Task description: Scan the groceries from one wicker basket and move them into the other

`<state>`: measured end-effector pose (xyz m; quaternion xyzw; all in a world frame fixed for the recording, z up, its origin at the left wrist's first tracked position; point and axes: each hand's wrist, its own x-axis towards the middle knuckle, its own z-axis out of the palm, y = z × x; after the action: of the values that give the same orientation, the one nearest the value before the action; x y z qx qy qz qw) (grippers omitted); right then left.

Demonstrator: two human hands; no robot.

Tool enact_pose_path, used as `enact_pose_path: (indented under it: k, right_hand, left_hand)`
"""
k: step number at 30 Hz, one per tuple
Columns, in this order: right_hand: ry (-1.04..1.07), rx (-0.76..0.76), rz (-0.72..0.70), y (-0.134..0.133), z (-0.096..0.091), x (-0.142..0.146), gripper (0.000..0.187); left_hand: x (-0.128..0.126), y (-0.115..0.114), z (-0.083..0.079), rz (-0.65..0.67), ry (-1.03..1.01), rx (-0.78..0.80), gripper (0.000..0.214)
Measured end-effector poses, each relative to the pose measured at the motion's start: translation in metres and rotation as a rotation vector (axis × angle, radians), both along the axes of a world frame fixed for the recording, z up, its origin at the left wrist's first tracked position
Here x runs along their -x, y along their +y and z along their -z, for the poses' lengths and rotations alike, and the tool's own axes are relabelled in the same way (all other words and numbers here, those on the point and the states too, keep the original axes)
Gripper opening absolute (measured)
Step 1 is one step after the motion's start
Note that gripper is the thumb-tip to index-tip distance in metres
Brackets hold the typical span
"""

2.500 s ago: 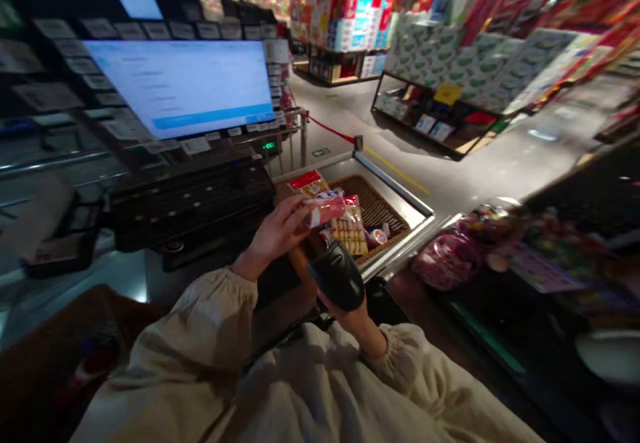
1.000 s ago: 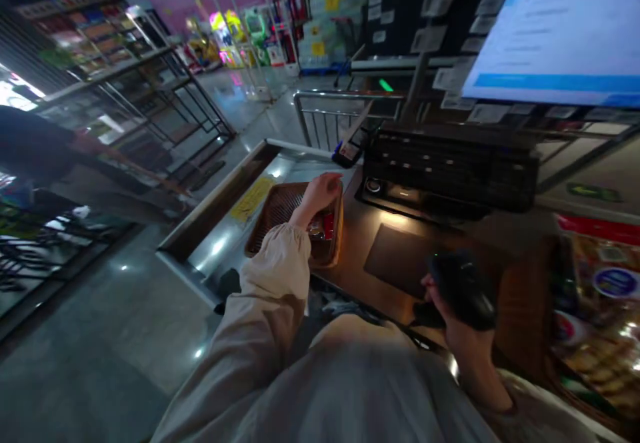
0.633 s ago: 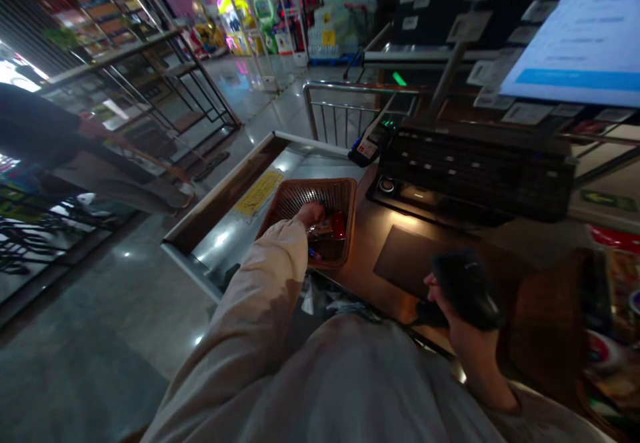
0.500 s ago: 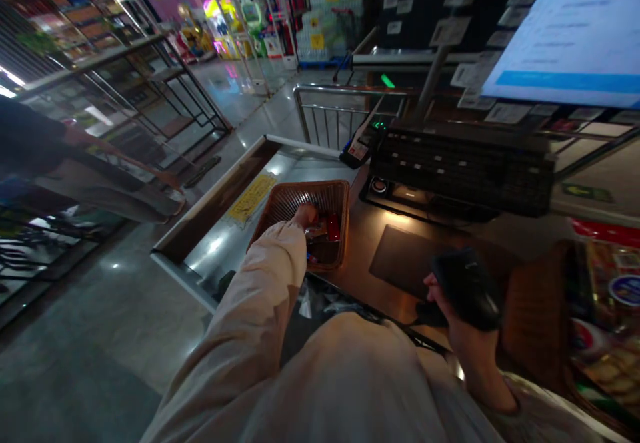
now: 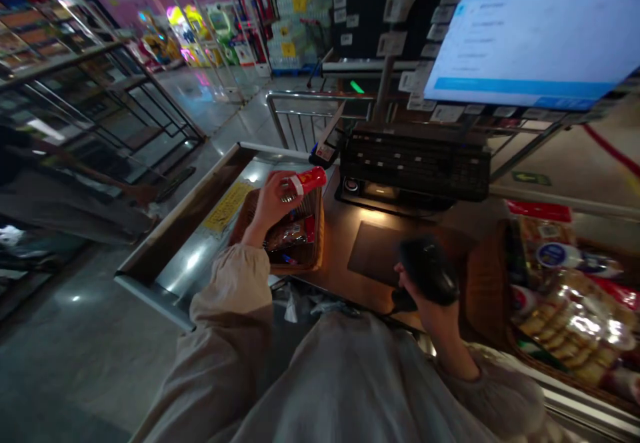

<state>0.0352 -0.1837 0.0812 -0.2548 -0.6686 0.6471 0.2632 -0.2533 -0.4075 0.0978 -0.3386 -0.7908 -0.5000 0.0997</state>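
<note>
left hand (image 5: 273, 202) grips a red container (image 5: 312, 180) by one end, seemingly to expose the rest, above a basket (image 5: 319, 238); right hand (image 5: 429, 304) wraps fingers around a scanner (image 5: 430, 270).

Red container (image 5: 312, 180): glossy, looks like smooth plastic. Scanner (image 5: 431, 273): black plastic, smooth, soft sheen. Basket (image 5: 319, 230): woven, ribbed, rough. Table (image 5: 193, 256): smooth metal, bright glare. Yellow sheet (image 5: 229, 208): paper-like, finish too blurred to tell. Snack packs (image 5: 580, 320): shiny clear film, crinkled. Sleeve (image 5: 237, 286): matt cloth, wrinkled. Keyboard (image 5: 415, 163): plastic, mostly matt. Floor (image 5: 75, 336): smooth, glossy.
</note>
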Motion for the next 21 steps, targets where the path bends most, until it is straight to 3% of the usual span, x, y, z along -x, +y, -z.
enact_pose_path:
  k: [5,8,11,16,21]
  right_hand:
    - [-0.138,0.061,0.01,0.009,0.009,-0.017,0.035]
    - [-0.149,0.026,0.004,0.017,0.012,-0.027,0.033]
    - [-0.131,-0.036,0.017,0.025,0.013,-0.036,0.032]
    - [-0.14,-0.082,-0.042,0.036,0.017,-0.048,0.028]
    - [-0.201,-0.116,-0.101,0.039,0.017,-0.057,0.022]
  left_hand:
    - [-0.072,0.072,0.009,0.158,-0.142,-0.205,0.056]
    - [-0.104,0.107,0.027,0.213,-0.409,-0.355,0.058]
    - [-0.128,0.134,0.046,0.159,-0.777,-0.515,0.05]
    - [-0.143,0.158,0.061,0.182,-1.406,-0.592,0.034]
    - [-0.14,0.157,0.062,0.168,-1.7,-0.577,0.039]
